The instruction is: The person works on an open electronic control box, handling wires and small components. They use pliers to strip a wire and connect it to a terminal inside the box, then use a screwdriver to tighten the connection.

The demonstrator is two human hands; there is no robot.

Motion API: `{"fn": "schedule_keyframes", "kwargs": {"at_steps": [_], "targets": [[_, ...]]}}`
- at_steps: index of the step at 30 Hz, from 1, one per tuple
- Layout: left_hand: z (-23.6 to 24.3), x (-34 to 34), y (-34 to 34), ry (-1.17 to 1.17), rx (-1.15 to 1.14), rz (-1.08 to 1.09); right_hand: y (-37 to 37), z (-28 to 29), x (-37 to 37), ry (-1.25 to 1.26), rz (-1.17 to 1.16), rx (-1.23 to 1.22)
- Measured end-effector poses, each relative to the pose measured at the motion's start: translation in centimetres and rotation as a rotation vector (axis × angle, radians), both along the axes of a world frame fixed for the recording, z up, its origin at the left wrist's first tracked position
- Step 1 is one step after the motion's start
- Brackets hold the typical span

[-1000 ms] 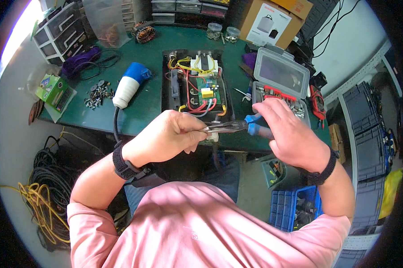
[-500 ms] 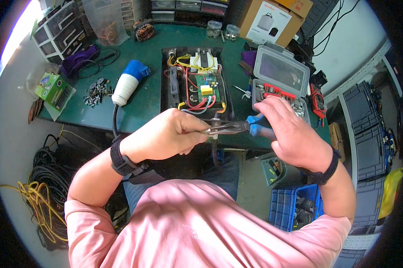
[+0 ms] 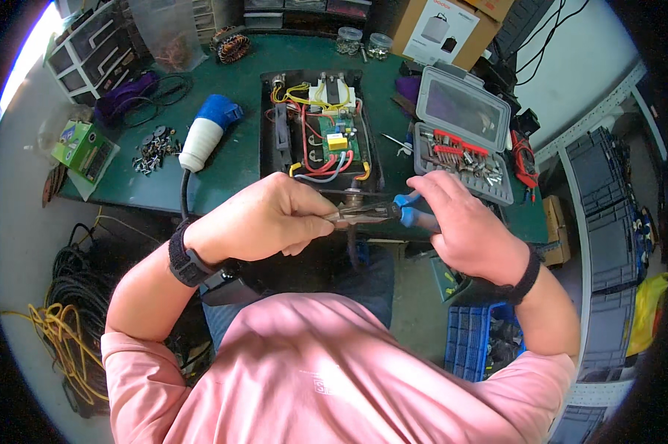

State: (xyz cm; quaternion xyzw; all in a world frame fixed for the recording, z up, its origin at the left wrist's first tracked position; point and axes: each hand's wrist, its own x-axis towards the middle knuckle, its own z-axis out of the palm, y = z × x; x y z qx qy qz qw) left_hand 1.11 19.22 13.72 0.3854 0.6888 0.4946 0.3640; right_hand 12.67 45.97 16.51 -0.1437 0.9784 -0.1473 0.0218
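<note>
My right hand [image 3: 471,222] is closed around the blue handles of a pair of pliers [image 3: 369,212], whose metal jaws point left. At the jaw tips, my left hand [image 3: 263,218] pinches something small that its fingers mostly hide. Both hands are held in front of the bench's near edge. Just beyond them lies an opened electrical device with a black casing [image 3: 266,111], a green circuit board [image 3: 343,127] and red, yellow and blue-grey wires. A round metal connector [image 3: 354,198] shows at its near end, partly behind the pliers.
On the green bench [image 3: 237,174] lie a blue-and-white plug [image 3: 208,133], loose screws [image 3: 156,150] and a green box [image 3: 84,150]. An open toolbox [image 3: 463,159] with bits and a red-and-black meter [image 3: 525,159] lie right. Coiled cables [image 3: 75,296] and a blue crate [image 3: 467,340] are below.
The view has shifted slightly. My right hand and the pliers have moved a little left, uncovering more of the toolbox. Both hands keep their grips.
</note>
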Motion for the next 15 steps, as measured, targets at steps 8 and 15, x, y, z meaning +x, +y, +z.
{"fn": "schedule_keyframes", "kwargs": {"at_steps": [8, 15], "targets": [[0.19, 0.35, 0.03, 0.068, -0.045, 0.013, -0.11, -0.92, 0.36, 0.166, 0.046, 0.069], [0.38, 0.43, 0.63, 0.092, -0.142, 0.023, -0.10, -0.93, 0.50, 0.180, 0.035, 0.122]]}}
